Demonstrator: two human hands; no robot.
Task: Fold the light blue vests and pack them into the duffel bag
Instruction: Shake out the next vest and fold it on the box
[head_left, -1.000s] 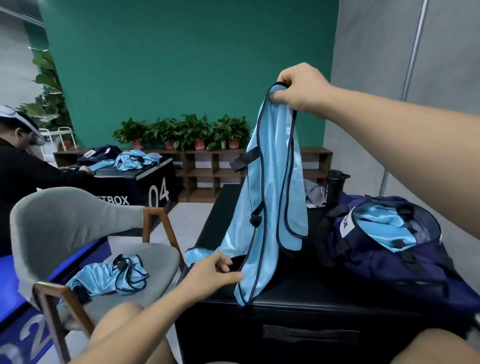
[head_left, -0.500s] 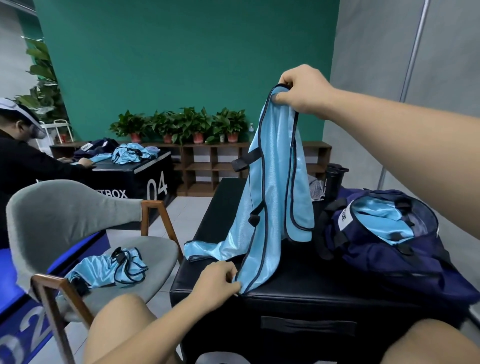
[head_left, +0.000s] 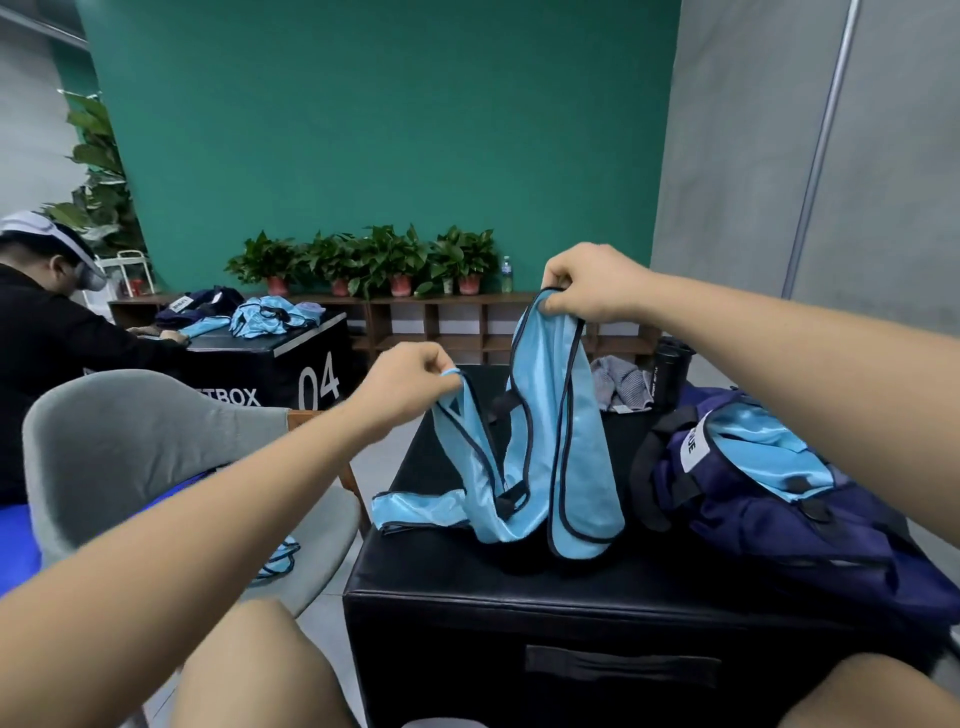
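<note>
A light blue vest (head_left: 540, 457) with dark trim hangs between my hands above a black padded box (head_left: 519, 613), its lower end resting on the box top. My right hand (head_left: 592, 283) pinches one top strap, held higher. My left hand (head_left: 410, 384) pinches another strap, lower and to the left. The navy duffel bag (head_left: 779, 525) lies open on the right of the box, with a folded light blue vest (head_left: 763, 452) inside. Another light blue vest (head_left: 278, 558) lies on the grey chair, mostly hidden by my left arm.
A grey chair (head_left: 130, 447) with wooden arms stands left of the box. Behind the vest are a black bottle (head_left: 672, 371) and a striped cloth (head_left: 621, 384). A person (head_left: 47, 353) in black works at another black box (head_left: 291, 364) holding more vests. Potted plants line a low shelf.
My right hand has come down with the vest's top. My left hand let go of the lower hem, rose and took hold of a strap. The vest now sags onto the box.
</note>
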